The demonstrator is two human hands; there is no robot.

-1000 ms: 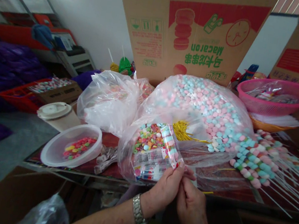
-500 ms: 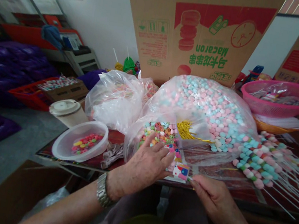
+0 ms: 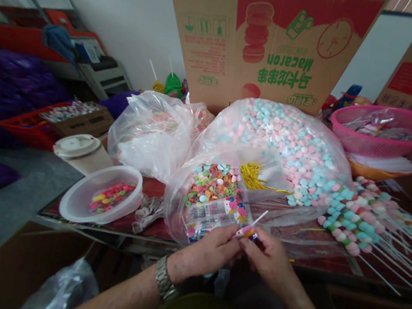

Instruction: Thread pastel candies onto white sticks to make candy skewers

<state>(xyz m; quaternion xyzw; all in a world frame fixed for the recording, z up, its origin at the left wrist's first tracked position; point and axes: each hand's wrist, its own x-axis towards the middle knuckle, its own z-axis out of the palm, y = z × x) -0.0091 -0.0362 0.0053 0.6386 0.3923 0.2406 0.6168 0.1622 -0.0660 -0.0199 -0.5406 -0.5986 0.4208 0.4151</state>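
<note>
My left hand (image 3: 215, 249) and my right hand (image 3: 270, 257) meet at the table's front edge, thumbs and fingers closed. Between them they pinch a small printed label (image 3: 246, 232) around a white stick (image 3: 259, 217), whose bare end points up and right. The stick's lower part is hidden by my fingers. Just beyond lies a clear plastic bag (image 3: 174, 212) holding several colourful ring candies (image 3: 213, 184) and printed labels (image 3: 216, 214). Gold twist ties (image 3: 251, 176) lie on plastic beside the candies.
A large bag of pastel marshmallows (image 3: 300, 143) fills the back. Marshmallow skewers (image 3: 359, 218) lie right, near a pink basket (image 3: 386, 140). At left are a plastic bowl (image 3: 67, 201) with candy and a lidded cup (image 3: 85, 157). A cardboard box (image 3: 211, 16) stands behind.
My left hand has left the labels in the bag and moved right, joining my right hand. The label, flat before, is now folded or wrapped around the stick, which points upward.
</note>
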